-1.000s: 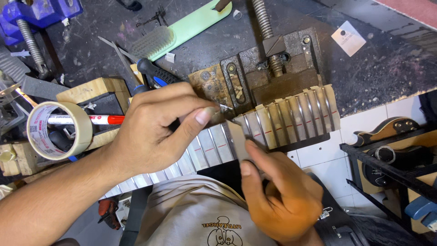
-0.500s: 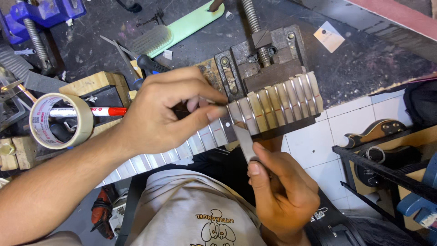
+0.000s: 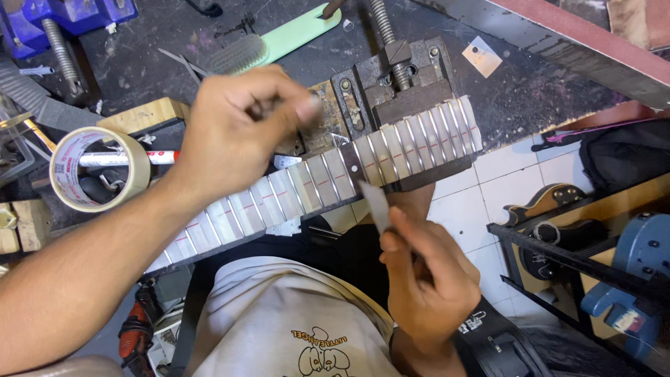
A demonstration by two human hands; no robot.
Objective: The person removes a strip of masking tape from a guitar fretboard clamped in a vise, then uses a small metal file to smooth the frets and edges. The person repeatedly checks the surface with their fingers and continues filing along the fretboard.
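My left hand [image 3: 244, 129] hovers above the taped guitar fretboard [image 3: 321, 185], fingers pinched on something small and dark; can't tell what. My right hand [image 3: 426, 279] pinches 1 strip of masking tape [image 3: 375, 204] just below the fretboard. Fretboard's far end sits in the bench vise [image 3: 394, 87]. Tape roll [image 3: 94, 169] at left.

1. Single head-worn view, looking steeply down from above the person's chest.
2. Faces the workbench [image 3: 174, 42] edge and tiled floor [image 3: 481, 202].
3. Close range; both forearms fill the foreground.
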